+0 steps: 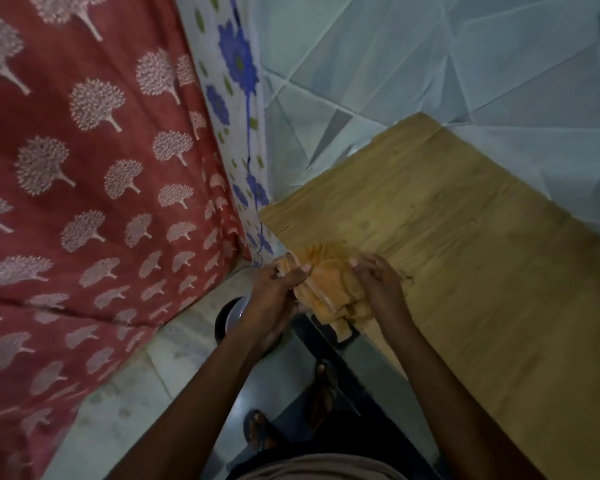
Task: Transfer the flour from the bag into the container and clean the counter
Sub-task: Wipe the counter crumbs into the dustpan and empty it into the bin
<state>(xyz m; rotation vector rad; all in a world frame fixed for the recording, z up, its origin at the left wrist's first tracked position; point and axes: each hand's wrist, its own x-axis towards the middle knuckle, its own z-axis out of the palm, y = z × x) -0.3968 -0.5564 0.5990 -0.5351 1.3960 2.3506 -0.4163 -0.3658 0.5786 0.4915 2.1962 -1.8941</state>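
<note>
Cloth (326,289): orange-yellow, ribbed, bunched in folds, hung over the near corner of the wooden counter (465,254). Left hand (274,299) clenched on its left edge; right hand (381,289) gripped its right side. Beyond, red patterned curtain (84,150) and pale tiled wall (465,64).

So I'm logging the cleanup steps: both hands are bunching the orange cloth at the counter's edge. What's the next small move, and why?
Probably lay the orange cloth flat on the wooden counter and wipe. The left hand and right hand hold it bunched at the counter's near corner, so little cloth touches the surface.
</note>
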